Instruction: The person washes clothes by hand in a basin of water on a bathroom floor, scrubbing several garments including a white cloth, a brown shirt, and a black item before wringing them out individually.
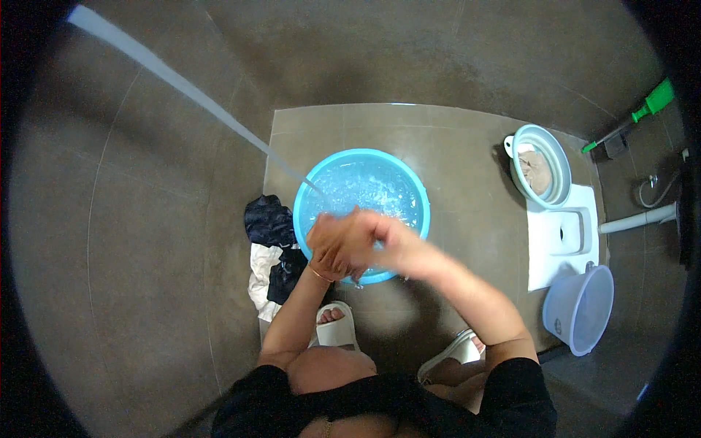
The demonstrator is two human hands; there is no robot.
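Observation:
A blue round plastic basin (361, 180) of bubbling water stands on the tiled floor. A stream of water (202, 101) falls into it from the upper left. Above the near part of the basin, my left hand (334, 246) and my right hand (380, 235) meet and overlap, wet and blurred by motion. No object shows between them, though their inner sides are hidden. Dark cloth (268, 220) and white cloth (263, 274) lie bunched on the floor to the left of the basin.
A white squat toilet pan (589, 235) is on the right. A pale collapsible basin (559, 164) holding beige cloth rests at its far end; a translucent bucket (558, 306) stands at its near end. A green-ended brush (651, 104) leans at the wall. Slippered feet flank the floor before me.

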